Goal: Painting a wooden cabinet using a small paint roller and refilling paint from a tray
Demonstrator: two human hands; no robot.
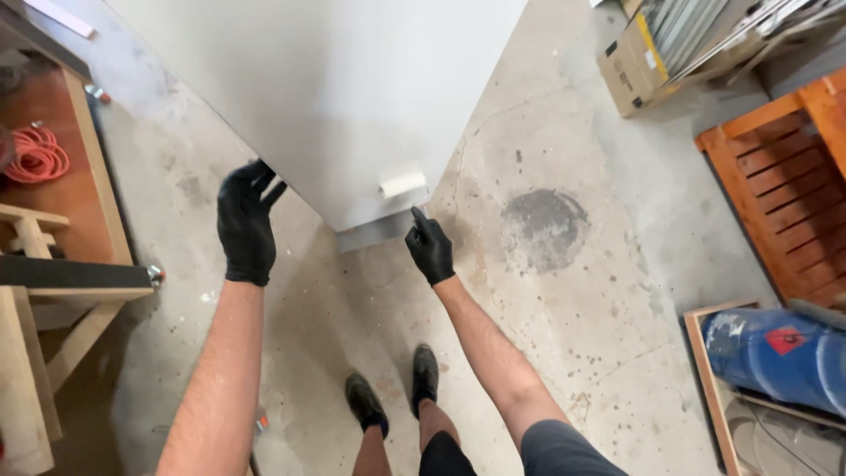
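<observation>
A large pale grey panel (335, 97) is held up in front of me and fills the upper middle of the head view. My left hand (245, 225), in a black glove, grips its left edge with the fingers curled over it. My right hand (429, 249), also black-gloved, holds the panel's lower corner, just under a strip of white tape (404, 184). A second grey sheet edge (379, 231) shows beneath the corner. My two black shoes (397, 392) stand on the concrete floor below.
A wooden workbench (84, 167) with a coiled orange cable (37, 154) stands at the left. An orange wooden pallet (784, 185) is at the right, with a cardboard box of metal profiles (639, 66) beyond it and a blue drum (780, 353) in a wooden frame nearer me.
</observation>
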